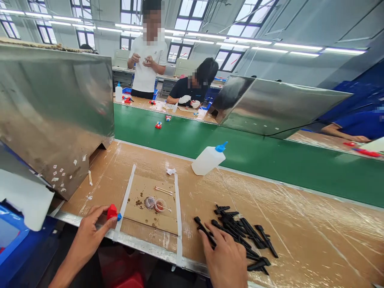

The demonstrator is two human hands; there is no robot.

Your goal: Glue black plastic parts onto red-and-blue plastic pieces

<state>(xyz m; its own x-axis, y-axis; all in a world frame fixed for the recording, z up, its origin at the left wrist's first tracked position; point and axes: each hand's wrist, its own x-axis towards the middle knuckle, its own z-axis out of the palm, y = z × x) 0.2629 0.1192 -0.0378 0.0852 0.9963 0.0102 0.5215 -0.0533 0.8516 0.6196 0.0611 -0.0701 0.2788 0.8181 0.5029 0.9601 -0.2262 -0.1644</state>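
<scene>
My left hand (90, 230) pinches a small red plastic toy part (112, 212) with a blue tip between thumb and fingers, over the table's front edge. On the right, my right hand (226, 256) reaches down to a pile of black plastic parts (240, 228); its thumb and index finger close around one slim black part (206, 231) at the pile's left side. Between the hands lies a taped-down cardboard sheet (138, 218). Two small round cups (159, 205) sit on it, one with reddish contents, and cotton swabs (163, 191) lie beside them.
A white squeeze bottle (207, 161) with a blue cap leans near the green conveyor belt (186, 134). Metal housings (57, 108) stand left and far right (279, 108). Small red toys (158, 125) ride the belt. Co-workers are across it. A blue bin (12, 232) is at left.
</scene>
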